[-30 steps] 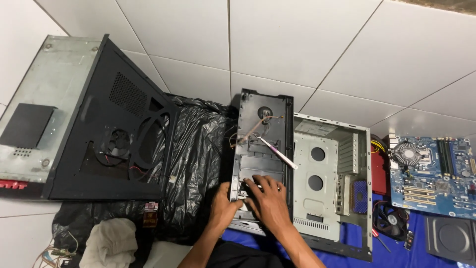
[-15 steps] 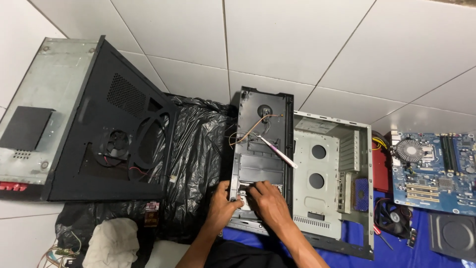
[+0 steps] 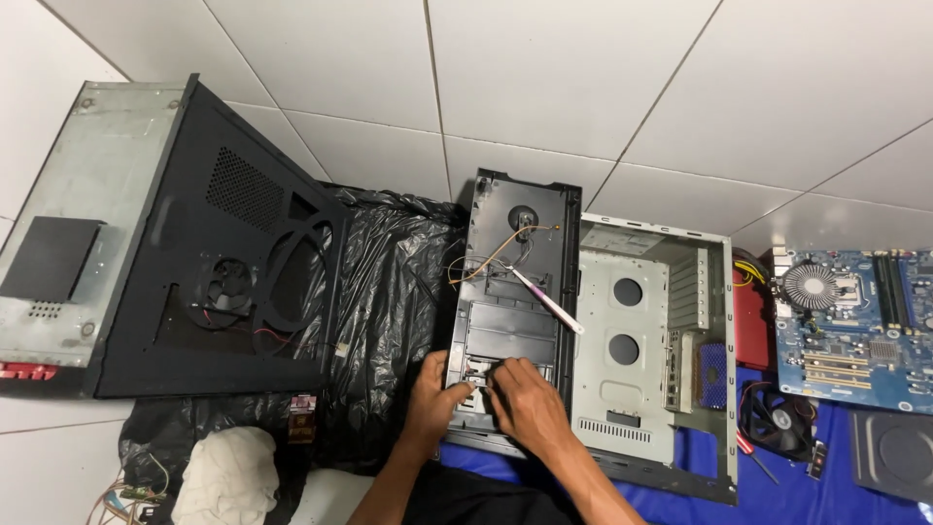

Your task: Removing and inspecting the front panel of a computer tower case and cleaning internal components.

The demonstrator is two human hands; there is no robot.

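An open computer case point(image 3: 646, 350) lies on its side on the floor, its black front panel point(image 3: 520, 292) facing up beside the grey metal interior. My left hand point(image 3: 435, 397) grips the panel's near left edge. My right hand point(image 3: 520, 401) presses fingers onto a small metal part at the panel's lower bay area; whether it holds anything is unclear. Thin wires point(image 3: 496, 255) and a pale flat cable point(image 3: 546, 303) cross the panel above my hands.
A second black case point(image 3: 209, 262) with fans lies at left, on a black plastic bag point(image 3: 394, 292). A blue motherboard point(image 3: 855, 326), a loose fan point(image 3: 777, 423) and a red box point(image 3: 750, 321) sit at right on blue cloth. White cloth point(image 3: 228, 476) is near left.
Both hands have stayed on the lower part of the front panel, with only slight shifts of the fingers. The view has barely moved.
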